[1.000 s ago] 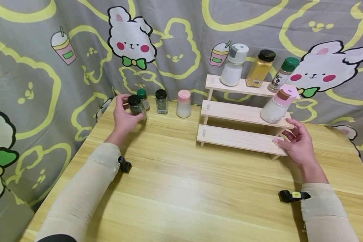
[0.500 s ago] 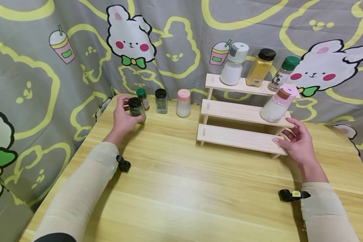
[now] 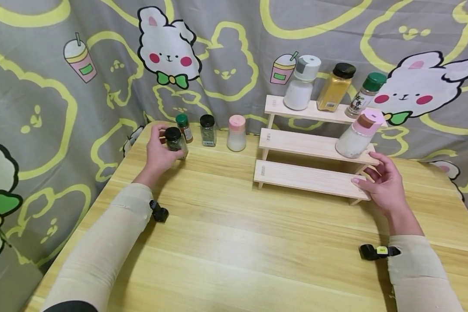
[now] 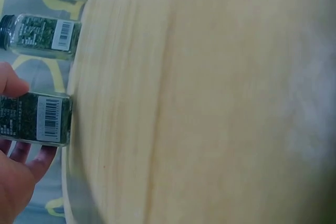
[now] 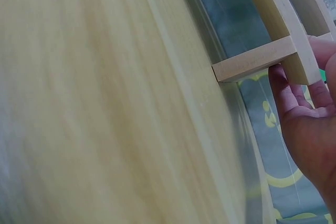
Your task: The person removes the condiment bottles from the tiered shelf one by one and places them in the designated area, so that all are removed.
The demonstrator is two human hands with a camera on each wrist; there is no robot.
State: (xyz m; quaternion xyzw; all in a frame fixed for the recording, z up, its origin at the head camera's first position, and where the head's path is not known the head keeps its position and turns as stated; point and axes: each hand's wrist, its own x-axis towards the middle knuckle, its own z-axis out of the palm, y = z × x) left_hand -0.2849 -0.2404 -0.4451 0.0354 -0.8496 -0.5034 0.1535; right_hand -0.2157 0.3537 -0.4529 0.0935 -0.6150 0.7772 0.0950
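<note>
My left hand [image 3: 158,152] holds a glass spice jar [image 3: 176,145] with a black lid at the table's far left corner. In the left wrist view, green dried herbs and a barcode label show on this jar [image 4: 48,119], with the thumb on one side and fingers on the other. My right hand [image 3: 387,182] grips the right end of a three-tier wooden rack [image 3: 308,177]. Seen from the right wrist, its thumb lies over a shelf board [image 5: 300,59] and fingers reach beneath. A tilted-looking pink-capped shaker [image 3: 352,139] stands on the middle tier, near that hand.
Along the back edge stand a green-lidded jar [image 3: 184,129], a second black-lidded herb jar [image 3: 208,132] and a pink-lidded shaker [image 3: 237,136]. The top tier bears a white-capped shaker [image 3: 298,93], a yellow spice jar [image 3: 334,92] and a green-capped jar [image 3: 360,102]. A patterned curtain [image 3: 226,52] hangs behind.
My left hand has lowered the black-lidded jar slightly and shifted it a little left. The right hand keeps its hold on the rack, which has not moved.
</note>
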